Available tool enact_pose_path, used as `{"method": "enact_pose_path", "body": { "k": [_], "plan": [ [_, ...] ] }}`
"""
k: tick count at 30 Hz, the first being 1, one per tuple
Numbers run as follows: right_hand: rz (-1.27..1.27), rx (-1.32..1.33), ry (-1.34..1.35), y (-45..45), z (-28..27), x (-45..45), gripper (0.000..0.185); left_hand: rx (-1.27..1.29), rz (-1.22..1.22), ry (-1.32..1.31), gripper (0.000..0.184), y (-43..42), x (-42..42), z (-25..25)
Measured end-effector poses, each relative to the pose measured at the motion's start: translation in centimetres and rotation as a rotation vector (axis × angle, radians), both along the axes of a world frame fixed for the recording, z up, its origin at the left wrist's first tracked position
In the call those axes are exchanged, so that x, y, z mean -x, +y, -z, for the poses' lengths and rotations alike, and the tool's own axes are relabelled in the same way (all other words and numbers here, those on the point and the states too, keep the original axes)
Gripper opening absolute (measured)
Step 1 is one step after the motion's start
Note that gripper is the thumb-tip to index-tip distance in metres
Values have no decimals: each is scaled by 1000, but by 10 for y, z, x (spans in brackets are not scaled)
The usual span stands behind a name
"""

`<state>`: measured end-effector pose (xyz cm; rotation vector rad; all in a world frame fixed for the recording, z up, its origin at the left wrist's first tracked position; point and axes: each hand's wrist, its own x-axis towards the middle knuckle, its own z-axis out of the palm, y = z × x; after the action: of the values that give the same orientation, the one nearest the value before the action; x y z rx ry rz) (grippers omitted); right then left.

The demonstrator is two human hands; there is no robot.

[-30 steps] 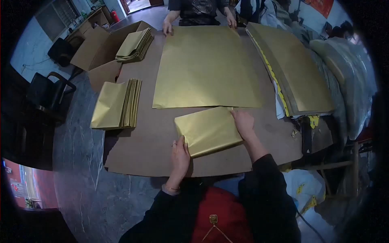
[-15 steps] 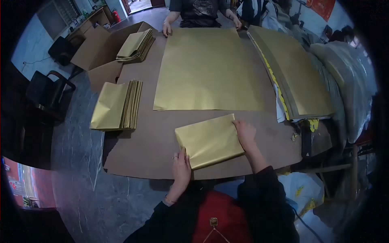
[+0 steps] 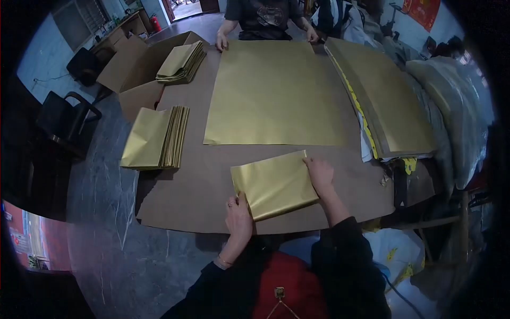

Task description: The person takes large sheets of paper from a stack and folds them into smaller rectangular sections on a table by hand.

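Observation:
A folded gold paper packet [image 3: 276, 183] lies slightly tilted near the front edge of the cardboard-covered table. My left hand [image 3: 239, 217] grips its lower left corner, thumb on top. At the packet's right side, my right hand [image 3: 320, 174] holds the edge, with the fingertips near the upper right corner. Beyond it a large gold sheet [image 3: 276, 93] lies flat, its far corners in a co-worker's hands.
Folded gold paper stacks stand at the left [image 3: 151, 138] and far left [image 3: 181, 61], by an open cardboard box [image 3: 135, 66]. A thick pile of large gold sheets [image 3: 385, 95] lies at the right. A co-worker [image 3: 265, 18] stands across the table [image 3: 186, 204].
The folded packet and both my hands have moved slightly toward me, away from the large sheet. My grip has stayed on the packet. The co-worker's right-side hand has shifted slightly.

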<state>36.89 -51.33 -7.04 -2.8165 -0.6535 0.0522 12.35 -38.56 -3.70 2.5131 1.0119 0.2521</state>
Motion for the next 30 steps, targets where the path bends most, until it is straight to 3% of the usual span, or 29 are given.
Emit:
{"method": "enact_pose_path", "body": {
  "k": [2, 4, 7, 8, 11, 12, 14, 16, 19, 26, 27, 28, 30],
  "plan": [
    [-69, 24, -43, -1, 1, -1, 35, 69, -97, -74, 34, 9, -13, 11],
    [31, 78, -16, 4, -23, 9, 28, -529, 514, -237, 35, 17, -21, -3],
    [-241, 28, -234, -8, 2, 1, 25, -414, 632, -135, 36, 24, -41, 17],
    [-173, 84, -118, -5, 5, -2, 20, -281, 636, 67, 41, 23, -51, 18],
    [-188, 211, -166, -5, -11, 7, 21, -90, 460, 141, 53, 6, -82, -8],
    [-161, 124, -81, -4, -13, 6, 22, -87, 447, 140, 53, 3, -88, -5],
    [-172, 147, -114, -2, -13, 7, 22, -316, 419, 7, 60, 3, -99, 12],
    [-173, 171, -144, -5, -10, 6, 22, -189, 381, 0, 58, 4, -104, 27],
    [-248, 157, -197, -7, -6, 5, 22, -180, 450, -295, 54, 10, -99, 35],
    [-210, 117, -256, -8, 2, 4, 19, -281, 400, -202, 62, 11, -99, 38],
    [-211, 98, -343, -5, 2, 4, 29, -247, 388, -184, 66, 11, -100, 38],
    [-111, -28, -262, -2, 2, 3, 32, -253, 393, -192, 66, 10, -100, 37],
    [-23, 219, -190, 2, -2, 5, 20, -245, 385, -152, 72, 10, -100, 36]
  ]
}}
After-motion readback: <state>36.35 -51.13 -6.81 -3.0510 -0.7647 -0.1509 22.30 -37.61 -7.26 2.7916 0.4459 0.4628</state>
